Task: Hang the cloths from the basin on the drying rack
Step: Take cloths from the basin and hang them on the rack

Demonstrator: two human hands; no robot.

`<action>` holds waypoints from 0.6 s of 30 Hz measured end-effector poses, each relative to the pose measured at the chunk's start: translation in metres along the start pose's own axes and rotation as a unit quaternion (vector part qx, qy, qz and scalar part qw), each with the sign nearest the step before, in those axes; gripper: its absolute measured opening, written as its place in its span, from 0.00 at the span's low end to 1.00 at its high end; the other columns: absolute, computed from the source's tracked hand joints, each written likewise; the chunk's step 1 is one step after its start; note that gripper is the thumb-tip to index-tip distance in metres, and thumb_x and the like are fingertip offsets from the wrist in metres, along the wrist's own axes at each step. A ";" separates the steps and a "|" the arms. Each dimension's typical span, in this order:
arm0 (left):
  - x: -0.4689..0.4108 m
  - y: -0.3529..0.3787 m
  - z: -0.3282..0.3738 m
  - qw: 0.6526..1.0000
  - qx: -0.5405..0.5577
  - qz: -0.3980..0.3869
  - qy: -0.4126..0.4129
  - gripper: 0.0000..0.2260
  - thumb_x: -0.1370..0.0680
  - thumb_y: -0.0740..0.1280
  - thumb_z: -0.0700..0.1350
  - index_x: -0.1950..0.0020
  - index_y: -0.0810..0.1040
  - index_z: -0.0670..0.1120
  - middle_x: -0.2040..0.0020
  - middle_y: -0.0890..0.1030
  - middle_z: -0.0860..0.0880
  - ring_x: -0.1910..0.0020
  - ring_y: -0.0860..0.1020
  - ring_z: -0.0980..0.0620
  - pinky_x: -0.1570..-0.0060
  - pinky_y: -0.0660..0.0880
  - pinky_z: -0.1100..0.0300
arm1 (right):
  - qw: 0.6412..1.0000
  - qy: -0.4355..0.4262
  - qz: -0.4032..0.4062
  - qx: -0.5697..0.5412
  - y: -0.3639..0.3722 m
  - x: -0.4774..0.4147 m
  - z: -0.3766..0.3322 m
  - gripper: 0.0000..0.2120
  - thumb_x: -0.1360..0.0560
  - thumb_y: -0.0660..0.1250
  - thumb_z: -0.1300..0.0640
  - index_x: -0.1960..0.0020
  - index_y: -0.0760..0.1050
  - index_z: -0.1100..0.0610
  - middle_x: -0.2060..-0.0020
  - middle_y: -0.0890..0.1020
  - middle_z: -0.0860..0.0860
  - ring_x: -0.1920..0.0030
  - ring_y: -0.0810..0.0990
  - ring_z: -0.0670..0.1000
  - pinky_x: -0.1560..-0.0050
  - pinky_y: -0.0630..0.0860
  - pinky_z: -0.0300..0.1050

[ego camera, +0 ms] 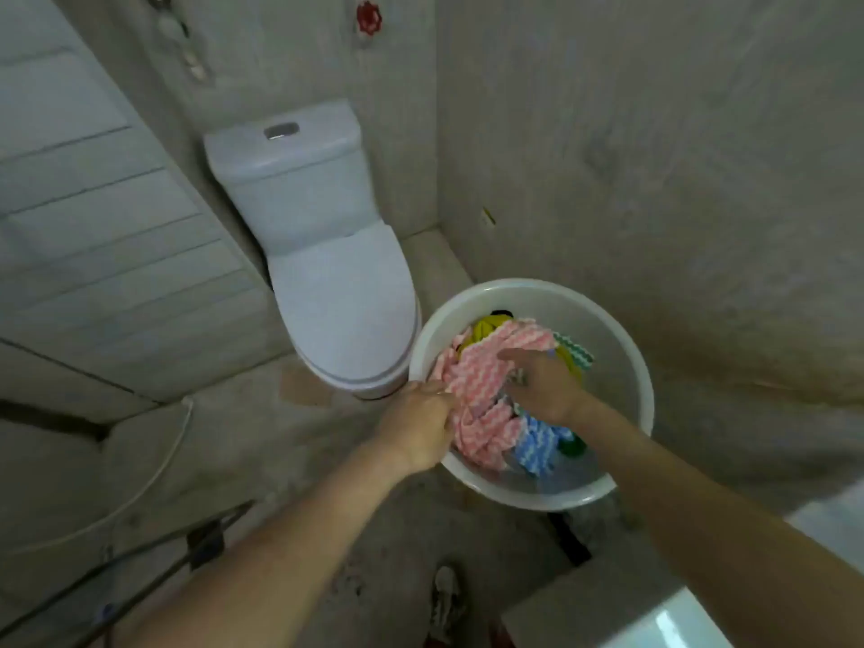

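Two grips on one pink cloth, bunched on top of the heap inside the white basin, on the floor just beside the toilet. Left grip curled tight around the cloth's edge at the basin's near-left rim. Right grip pressed into the middle folds, fingers bent; too blurred to tell whether pinching or only pressing.

Likely trouble on the lift: catches the blue cloth lying partly under it and drags that over the rim onto the floor. Presumably damp, so hangs heavy and may slip from a one-sided hold. Could tip the basin if pulled sideways against the rim.

Runs lengthwise from far side to near side of the basin, slightly slanted: far end by the yellow cloth, near end toward the person. Crumpled, so no clear top edge.
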State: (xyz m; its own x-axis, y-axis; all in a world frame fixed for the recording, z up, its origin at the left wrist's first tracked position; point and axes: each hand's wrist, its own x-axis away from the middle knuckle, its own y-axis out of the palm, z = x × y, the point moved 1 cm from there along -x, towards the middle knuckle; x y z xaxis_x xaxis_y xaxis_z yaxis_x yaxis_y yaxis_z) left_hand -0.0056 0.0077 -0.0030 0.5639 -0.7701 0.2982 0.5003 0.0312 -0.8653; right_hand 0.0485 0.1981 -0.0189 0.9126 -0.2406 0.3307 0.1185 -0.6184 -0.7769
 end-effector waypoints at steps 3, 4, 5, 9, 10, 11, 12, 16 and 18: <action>-0.019 0.011 0.000 0.998 -0.030 -0.036 -0.032 0.18 0.23 0.61 0.44 0.32 0.71 0.48 0.24 0.59 0.46 0.26 0.56 0.42 0.28 0.58 0.52 | 0.994 0.003 -0.011 0.110 0.016 -0.010 0.021 0.27 0.26 0.65 0.56 0.27 0.64 0.51 0.29 0.69 0.53 0.30 0.66 0.57 0.31 0.60 0.48; -0.023 0.013 0.000 0.998 -0.029 -0.041 -0.043 0.19 0.23 0.61 0.45 0.31 0.69 0.50 0.23 0.57 0.47 0.25 0.54 0.43 0.28 0.59 0.51 | 0.993 0.013 -0.015 0.117 0.021 -0.010 0.025 0.26 0.26 0.65 0.55 0.28 0.65 0.49 0.30 0.69 0.52 0.30 0.66 0.57 0.32 0.62 0.50; -0.030 0.018 -0.002 0.997 -0.020 -0.049 -0.050 0.19 0.23 0.62 0.45 0.31 0.70 0.50 0.24 0.60 0.47 0.26 0.57 0.43 0.29 0.62 0.51 | 0.992 0.025 -0.002 0.120 0.023 -0.013 0.029 0.24 0.26 0.64 0.55 0.30 0.68 0.48 0.32 0.71 0.52 0.32 0.68 0.58 0.34 0.67 0.51; -0.041 0.028 -0.008 0.979 0.162 0.016 -0.122 0.10 0.26 0.69 0.43 0.45 0.82 0.46 0.44 0.82 0.46 0.45 0.80 0.48 0.42 0.75 0.55 | 0.986 0.031 0.116 0.117 0.008 -0.018 0.024 0.12 0.25 0.63 0.55 0.44 0.80 0.53 0.47 0.82 0.56 0.47 0.79 0.60 0.50 0.76 0.49; -0.042 0.027 -0.007 0.956 0.243 0.054 -0.154 0.08 0.27 0.71 0.41 0.50 0.84 0.44 0.49 0.84 0.47 0.50 0.81 0.50 0.44 0.76 0.54 | 0.987 0.045 0.137 0.067 0.001 -0.018 0.023 0.10 0.26 0.64 0.56 0.50 0.81 0.57 0.54 0.84 0.58 0.52 0.81 0.60 0.53 0.76 0.49; -0.043 0.025 -0.007 0.924 0.324 0.080 -0.188 0.07 0.29 0.73 0.39 0.51 0.84 0.43 0.51 0.84 0.46 0.53 0.81 0.51 0.45 0.77 0.54 | 0.985 0.081 0.153 -0.025 -0.008 -0.017 0.021 0.09 0.25 0.63 0.57 0.57 0.80 0.60 0.61 0.82 0.58 0.58 0.80 0.59 0.57 0.75 0.50; -0.044 0.021 -0.005 0.891 0.392 0.082 -0.214 0.08 0.29 0.73 0.37 0.50 0.83 0.42 0.51 0.84 0.46 0.54 0.80 0.52 0.45 0.77 0.56 | 0.966 0.127 0.160 -0.160 -0.019 -0.015 0.016 0.10 0.25 0.62 0.57 0.61 0.77 0.61 0.65 0.80 0.58 0.62 0.78 0.57 0.59 0.74 0.51; -0.041 -0.009 0.007 0.859 0.477 0.020 -0.184 0.11 0.25 0.70 0.38 0.44 0.81 0.39 0.50 0.82 0.50 0.53 0.78 0.59 0.54 0.74 0.73 | 0.761 0.260 0.139 -0.577 -0.056 -0.004 0.010 0.09 0.21 0.58 0.58 0.57 0.73 0.57 0.64 0.77 0.53 0.62 0.76 0.51 0.61 0.76 0.47; -0.037 -0.027 0.013 0.839 0.521 0.029 -0.153 0.09 0.25 0.70 0.39 0.46 0.82 0.39 0.57 0.84 0.52 0.60 0.79 0.62 0.58 0.75 0.72 | 0.675 0.253 0.090 -0.687 -0.062 -0.002 0.014 0.08 0.21 0.59 0.57 0.50 0.75 0.59 0.59 0.80 0.53 0.60 0.78 0.51 0.60 0.77 0.44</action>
State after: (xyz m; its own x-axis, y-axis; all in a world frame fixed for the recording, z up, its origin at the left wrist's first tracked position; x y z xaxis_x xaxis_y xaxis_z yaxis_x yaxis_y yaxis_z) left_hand -0.0312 0.0437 0.0149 0.6704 -0.5530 0.4947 0.6787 0.7265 -0.1075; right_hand 0.0443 0.2473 0.0208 0.5719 -0.4147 0.7078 -0.7688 -0.5718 0.2862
